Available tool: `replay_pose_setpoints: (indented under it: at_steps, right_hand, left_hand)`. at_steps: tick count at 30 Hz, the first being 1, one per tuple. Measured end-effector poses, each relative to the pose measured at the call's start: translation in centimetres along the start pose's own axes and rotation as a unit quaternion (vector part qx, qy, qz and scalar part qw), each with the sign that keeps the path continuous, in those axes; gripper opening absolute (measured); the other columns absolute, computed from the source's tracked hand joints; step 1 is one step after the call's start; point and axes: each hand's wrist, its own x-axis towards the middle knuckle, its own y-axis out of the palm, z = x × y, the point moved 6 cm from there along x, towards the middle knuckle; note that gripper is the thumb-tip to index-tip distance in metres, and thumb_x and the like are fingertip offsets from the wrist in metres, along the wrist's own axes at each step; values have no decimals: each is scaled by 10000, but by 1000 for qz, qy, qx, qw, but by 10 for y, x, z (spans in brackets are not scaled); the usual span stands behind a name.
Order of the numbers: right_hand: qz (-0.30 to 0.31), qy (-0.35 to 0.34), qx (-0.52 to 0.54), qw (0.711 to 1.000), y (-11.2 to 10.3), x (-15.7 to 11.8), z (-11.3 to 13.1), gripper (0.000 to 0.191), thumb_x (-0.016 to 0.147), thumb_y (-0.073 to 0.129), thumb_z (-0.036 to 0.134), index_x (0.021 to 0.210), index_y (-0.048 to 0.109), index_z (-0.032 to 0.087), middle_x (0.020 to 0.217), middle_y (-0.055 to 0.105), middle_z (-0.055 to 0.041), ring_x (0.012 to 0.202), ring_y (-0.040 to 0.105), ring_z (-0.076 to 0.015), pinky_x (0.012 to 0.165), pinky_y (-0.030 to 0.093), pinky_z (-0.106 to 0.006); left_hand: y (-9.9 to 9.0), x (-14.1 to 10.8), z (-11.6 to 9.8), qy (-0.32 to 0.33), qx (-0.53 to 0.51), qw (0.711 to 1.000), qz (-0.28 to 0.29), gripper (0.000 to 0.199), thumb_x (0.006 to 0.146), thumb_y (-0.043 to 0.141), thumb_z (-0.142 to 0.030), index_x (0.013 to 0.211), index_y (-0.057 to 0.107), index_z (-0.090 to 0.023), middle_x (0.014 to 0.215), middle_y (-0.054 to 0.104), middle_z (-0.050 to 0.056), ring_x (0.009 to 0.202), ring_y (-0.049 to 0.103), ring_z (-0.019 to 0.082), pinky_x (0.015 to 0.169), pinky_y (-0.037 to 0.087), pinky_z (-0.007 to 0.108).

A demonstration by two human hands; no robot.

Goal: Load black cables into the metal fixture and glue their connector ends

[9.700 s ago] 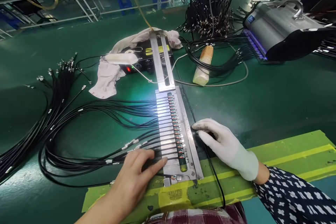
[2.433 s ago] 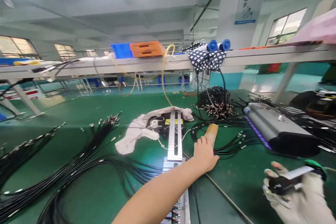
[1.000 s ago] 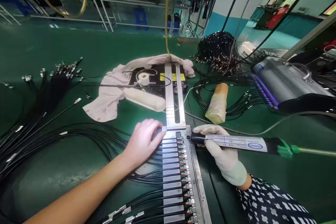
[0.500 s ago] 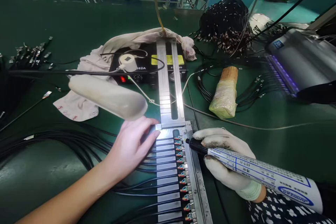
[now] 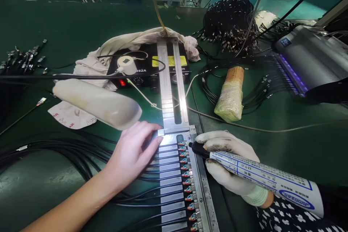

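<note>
My bare left hand (image 5: 137, 148) grips the left edge of a metal fixture (image 5: 170, 206) between thumb and fingers, near the hinge-like joint of its slotted plate. Black cables (image 5: 170, 185) lie side by side across the fixture, with metal connectors (image 5: 188, 189) in a row along its right side. A white glove with dark stains covers my right hand (image 5: 231, 166). That hand is wrapped around a printed white glue cartridge (image 5: 261, 179), held slanting. The cartridge's black nozzle (image 5: 199, 149) points left, its tip close to the uppermost connector; whether they touch I cannot tell.
A white lamp (image 5: 98, 103) on a black arm hangs above my left hand. Behind the fixture stands a black control box (image 5: 141, 76) with cloth (image 5: 92, 67) around it. To the right are a plastic-wrapped block (image 5: 231, 96) and a grey machine (image 5: 312, 61) glowing purple.
The whole view has shifted slightly, so most things appear a little further left. Both hands keep their holds, and the nozzle tip stays by the uppermost connector.
</note>
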Motion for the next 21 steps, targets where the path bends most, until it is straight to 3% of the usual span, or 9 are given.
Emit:
replay_pose_setpoints:
  at_steps: [21]
  right_hand:
    - [-23, -24, -14, 999, -2, 4, 8, 204, 675, 630, 39, 843, 663, 149, 908, 740, -88, 816, 723, -180, 747, 607, -267]
  left_hand:
    - [0, 1, 0, 6, 13, 1000, -1, 202, 963, 515, -381, 1081, 585, -232, 812, 546, -9, 806, 515, 197, 760, 356, 346]
